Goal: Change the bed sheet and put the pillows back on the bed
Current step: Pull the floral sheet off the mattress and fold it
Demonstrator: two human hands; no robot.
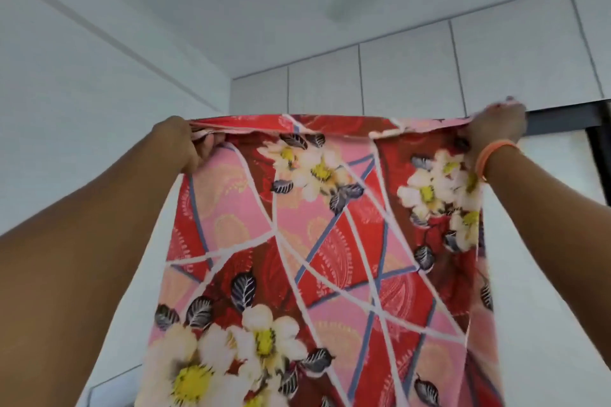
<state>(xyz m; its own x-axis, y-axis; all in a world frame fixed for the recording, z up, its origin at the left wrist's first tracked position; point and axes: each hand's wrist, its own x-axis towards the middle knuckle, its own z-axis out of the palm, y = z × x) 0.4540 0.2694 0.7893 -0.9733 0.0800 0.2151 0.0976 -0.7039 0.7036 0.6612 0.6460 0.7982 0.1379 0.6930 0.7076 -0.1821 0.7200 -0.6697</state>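
A red and pink bed sheet [330, 241] with white flowers, dark leaves and white and blue lines hangs in front of me, held up high. My left hand [185, 145] grips its top edge at the left corner. At the right corner my right hand [496, 129] grips the same edge; an orange band sits on that wrist. The top edge runs nearly level between both hands. The sheet falls past the bottom of the view. The bed and the pillows are out of sight.
White overhead cabinets [413, 76] run along the far wall behind the sheet. A dark frame [568, 119] shows at the right under them. A white wall [82, 92] stands to the left, the ceiling above.
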